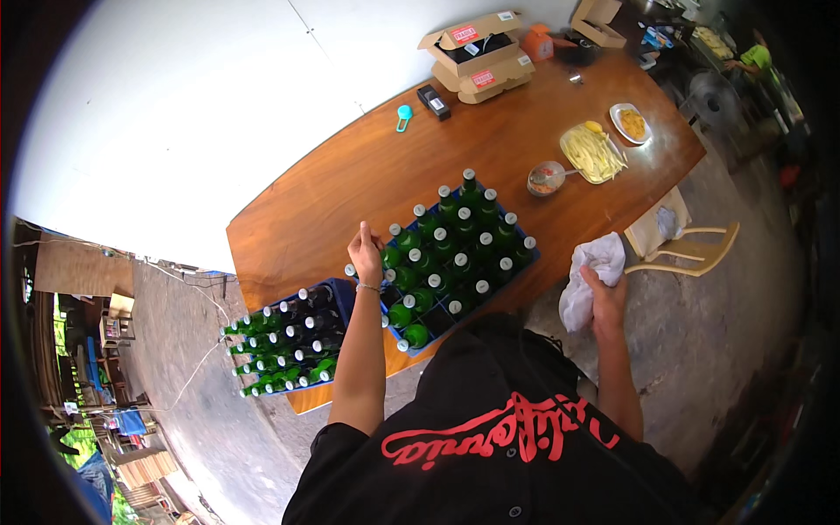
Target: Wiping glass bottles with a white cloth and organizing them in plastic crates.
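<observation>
My left hand [365,252] is raised over the left corner of a blue plastic crate [453,323], one finger pointing up and the others curled. Its palm side is hidden, so I cannot tell whether it holds anything. Green glass bottles [416,336] with silvery caps stand upright in this crate, some right beside the hand. At least one slot near the crate's front shows no bottle. To the right of the crate, my right hand [605,298] grips a bunched white cloth [594,262], held away from the table.
A second blue crate [342,298] of capped green and dark bottles sits at the wooden table's [328,197] left end. Behind are fragile-marked cardboard boxes [485,79]. A bowl [545,187], a plate of pale strips [592,154] and a chair [689,249] are rightward. A person [755,59] is far off.
</observation>
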Motion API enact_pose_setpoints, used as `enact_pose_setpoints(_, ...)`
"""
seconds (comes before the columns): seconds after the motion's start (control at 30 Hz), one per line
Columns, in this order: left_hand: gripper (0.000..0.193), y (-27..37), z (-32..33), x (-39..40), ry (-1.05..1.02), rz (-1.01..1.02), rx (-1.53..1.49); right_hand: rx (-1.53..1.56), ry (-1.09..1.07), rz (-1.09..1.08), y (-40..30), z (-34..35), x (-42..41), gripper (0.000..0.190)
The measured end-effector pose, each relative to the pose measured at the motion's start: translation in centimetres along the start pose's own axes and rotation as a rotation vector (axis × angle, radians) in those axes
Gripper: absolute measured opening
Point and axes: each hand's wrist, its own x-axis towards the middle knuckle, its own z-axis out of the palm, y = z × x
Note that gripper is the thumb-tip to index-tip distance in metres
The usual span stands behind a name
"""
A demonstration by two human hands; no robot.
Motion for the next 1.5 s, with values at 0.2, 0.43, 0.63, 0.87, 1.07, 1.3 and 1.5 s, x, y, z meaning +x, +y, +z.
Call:
enact_pose_setpoints(0.2,0.029,3.6,1.3,-7.6,0.137,0.231,0.094,0.037,0.009,-0.005,-0.1,-0.2,0.2,0.044)
enact_pose_setpoints(0.43,0.031,0.8,1.9,-9.0,0.014,0.158,-0.012,0.054,-0.123,0.018,-0.2,2.2,0.4,0.044)
enact_pose_setpoints(0.63,0.057,1.6,1.7,-8.0,0.098,-0.117,-0.09,0.038,-0.309,0.001,-2.4,7.0,-0.1,0.046)
enact_pose_setpoints(0.87,0.057,13.6,-1.0,-8.8,0.108,0.15,-0.291,-0.107,-0.642,-0.377,-6.8,13.7,-1.4,0.049)
enact_pose_setpoints(1.07,0.055,21.9,-0.2,-12.8,-0.177,0.157,-0.414,-0.181,-0.993,-0.827,-9.3,23.7,-6.7,0.078)
enact_pose_setpoints(1.3,0.056,24.4,-3.1,-15.0,-0.196,0.028,-0.416,-0.401,-1.089,-0.824,-5.2,24.9,-9.9,0.068)
enact_pose_setpoints(1.5,0.06,25.2,-6.3,-13.6,-0.52,-0.067,-0.69,-0.129,-1.712,0.494,-1.6,20.5,-5.2,0.085)
